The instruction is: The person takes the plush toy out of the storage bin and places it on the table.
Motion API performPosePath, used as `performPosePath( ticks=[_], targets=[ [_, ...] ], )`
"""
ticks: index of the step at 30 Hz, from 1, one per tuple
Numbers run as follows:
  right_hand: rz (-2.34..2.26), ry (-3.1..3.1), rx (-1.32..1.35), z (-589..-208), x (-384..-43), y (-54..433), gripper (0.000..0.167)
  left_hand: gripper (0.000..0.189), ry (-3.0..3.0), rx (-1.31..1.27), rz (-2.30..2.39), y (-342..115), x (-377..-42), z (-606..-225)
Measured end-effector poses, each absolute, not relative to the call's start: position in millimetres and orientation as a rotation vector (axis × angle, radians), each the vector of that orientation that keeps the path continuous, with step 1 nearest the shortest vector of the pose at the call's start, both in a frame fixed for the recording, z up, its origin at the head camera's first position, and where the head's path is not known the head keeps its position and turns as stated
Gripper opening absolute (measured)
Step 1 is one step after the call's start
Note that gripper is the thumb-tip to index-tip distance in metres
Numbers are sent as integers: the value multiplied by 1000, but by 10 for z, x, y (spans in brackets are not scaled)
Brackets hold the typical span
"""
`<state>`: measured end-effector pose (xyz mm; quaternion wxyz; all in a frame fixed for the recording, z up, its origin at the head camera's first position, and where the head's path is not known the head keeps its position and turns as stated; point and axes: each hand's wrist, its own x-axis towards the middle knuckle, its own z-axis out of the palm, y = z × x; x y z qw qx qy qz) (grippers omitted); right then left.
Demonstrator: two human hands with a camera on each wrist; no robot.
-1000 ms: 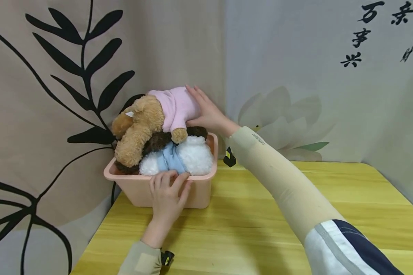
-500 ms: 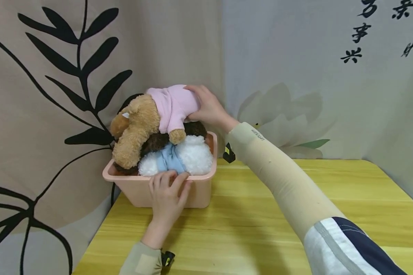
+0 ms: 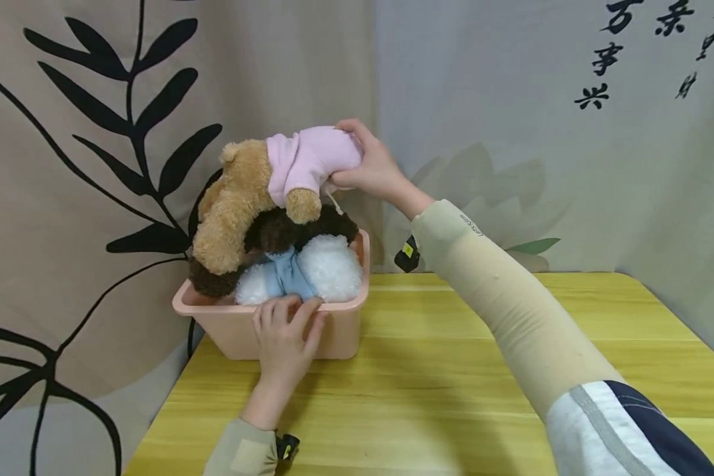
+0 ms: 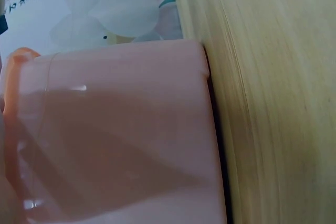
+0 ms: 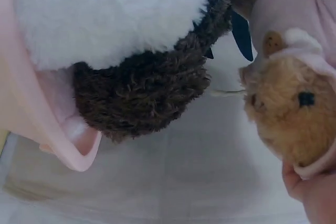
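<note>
Cloth bkgd (image 3: 309,66) hangs behind, beige to the left w/ big black leaf prints (image 3: 131,119), greyer to the right w/ a faint flower print (image 3: 482,185) & black Chinese characters (image 3: 607,59) up top. Below is a yellow wood-grain surface (image 3: 404,410).

Pink tub (image 3: 342,337) stands upright at the surface's far left part, nr the cloth, piled w/ soft toys. At the front, a white toy (image 3: 330,264) w/ a blue cloth band lies sideways, just inside the near rim. Behind it is dark brown curly fur, a brown toy (image 3: 297,228), partly hidden.

Tan bear (image 3: 258,182) in a pink top is above the tub, tilted: pink end raised to the right, tan fur end lower to the left, overlapping dark fur by the rim; can't tell if they touch. Pale cord (image 3: 335,198) dangles under the pink end.

R hand (image 3: 375,165), arm in a beige sleeve (image 3: 506,297), has its fingers clasping the bear's pink end, thumb below, others on top. R wrist view: fingers on the pink hem, tan fur w/ a dark patch beside them.

L hand (image 3: 282,344): fingers bent over the tub's near rim, gripping it, thumb along the outer wall. Both wrists wear a small black device (image 3: 407,254).
</note>
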<state>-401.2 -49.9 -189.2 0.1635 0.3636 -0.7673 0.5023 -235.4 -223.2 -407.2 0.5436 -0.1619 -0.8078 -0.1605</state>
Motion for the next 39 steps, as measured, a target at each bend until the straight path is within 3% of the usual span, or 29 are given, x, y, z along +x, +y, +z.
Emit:
performPosePath(
  ticks=[18, 30, 35, 39],
  targets=[
    [1603, -1783, 830, -1426, -3978, 123, 66, 26, -1912, -397, -366, -2292, -2358, -4077],
    [1767, -1900, 755, -1689, -3970, 0, 71, 26, -1924, -380, -387, -2330, -2365, -4108],
    [1838, -1827, 821, -1796, -3998, -66, 81, 25, -1906, -392, -388, -2285, -2373, -4106],
    [1767, -1866, 894, -1819, -3965, -61, 105, 25, -1893, -398, -392, -2262, -2387, -4088]
  ],
)
